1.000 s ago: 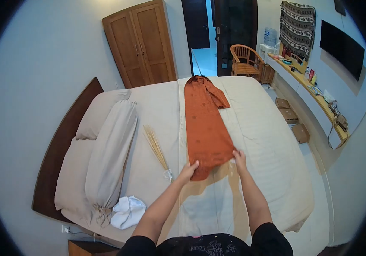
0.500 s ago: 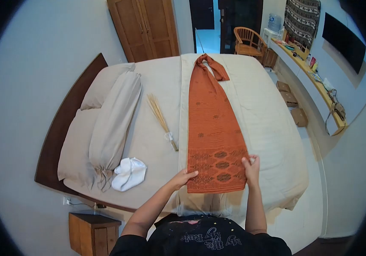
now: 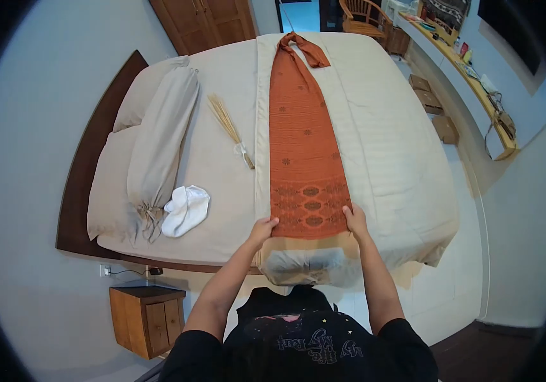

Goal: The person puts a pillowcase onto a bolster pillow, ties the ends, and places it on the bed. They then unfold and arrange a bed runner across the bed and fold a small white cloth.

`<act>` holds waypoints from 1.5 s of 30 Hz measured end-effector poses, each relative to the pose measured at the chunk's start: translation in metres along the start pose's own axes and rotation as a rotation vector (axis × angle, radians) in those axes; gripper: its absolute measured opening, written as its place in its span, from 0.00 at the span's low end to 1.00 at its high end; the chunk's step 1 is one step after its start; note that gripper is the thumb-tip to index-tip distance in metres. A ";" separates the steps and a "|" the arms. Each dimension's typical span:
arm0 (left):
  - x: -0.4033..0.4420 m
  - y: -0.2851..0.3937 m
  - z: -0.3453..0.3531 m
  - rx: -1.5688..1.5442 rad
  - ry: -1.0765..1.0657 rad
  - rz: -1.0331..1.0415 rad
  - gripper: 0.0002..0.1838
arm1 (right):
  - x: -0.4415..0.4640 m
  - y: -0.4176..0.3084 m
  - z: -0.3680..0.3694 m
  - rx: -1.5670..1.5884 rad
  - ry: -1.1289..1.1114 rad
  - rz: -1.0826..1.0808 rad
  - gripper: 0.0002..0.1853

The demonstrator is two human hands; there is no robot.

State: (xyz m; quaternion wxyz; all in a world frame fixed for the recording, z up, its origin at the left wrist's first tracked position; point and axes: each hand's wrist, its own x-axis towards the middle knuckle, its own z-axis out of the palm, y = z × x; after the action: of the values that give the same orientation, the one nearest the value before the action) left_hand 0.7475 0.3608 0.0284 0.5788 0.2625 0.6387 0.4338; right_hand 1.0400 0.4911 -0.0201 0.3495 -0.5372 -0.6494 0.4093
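A long orange cloth (image 3: 305,146) with dark woven patterns lies lengthwise over the bed, its far end bunched and folded to the right. Its near patterned edge is stretched between my hands by the bed's front edge. My left hand (image 3: 264,230) pinches the near left corner, thumb on top. At the near right corner, my right hand (image 3: 355,221) has its fingers closed on the fabric.
On the bed (image 3: 400,191) are a stick broom (image 3: 228,127), a white cloth (image 3: 186,211), pillows and a bolster (image 3: 165,140) at left. A bedside cabinet (image 3: 147,321) stands front left. A wall shelf (image 3: 464,73) and boxes (image 3: 445,129) are at right.
The near end of the orange cloth, bunched and lifted a second ago, now hangs flatter and wider between my hands. The view has tilted down, so more floor and the bedside cabinet show.
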 end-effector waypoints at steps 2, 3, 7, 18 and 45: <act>-0.021 0.026 0.005 -0.089 -0.028 0.027 0.15 | -0.005 -0.031 -0.018 0.079 0.014 -0.018 0.13; -0.032 0.036 0.006 -0.145 -0.055 0.068 0.14 | -0.010 -0.048 -0.027 0.081 0.031 -0.018 0.13; -0.084 0.059 0.006 -0.172 -0.147 0.166 0.12 | -0.055 -0.096 -0.057 0.172 0.001 -0.060 0.11; -0.122 -0.166 -0.021 0.389 -0.284 0.107 0.11 | -0.228 -0.018 -0.055 -0.284 0.042 -0.010 0.12; -0.061 -0.120 -0.017 0.239 0.094 0.226 0.09 | -0.173 0.042 -0.026 -0.260 0.033 0.110 0.09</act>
State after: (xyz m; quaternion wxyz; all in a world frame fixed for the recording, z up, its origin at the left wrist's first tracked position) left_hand 0.7629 0.2476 -0.0440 0.4606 0.3789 0.6784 0.4290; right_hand 1.1114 0.3289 -0.0496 0.2647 -0.6194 -0.6608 0.3313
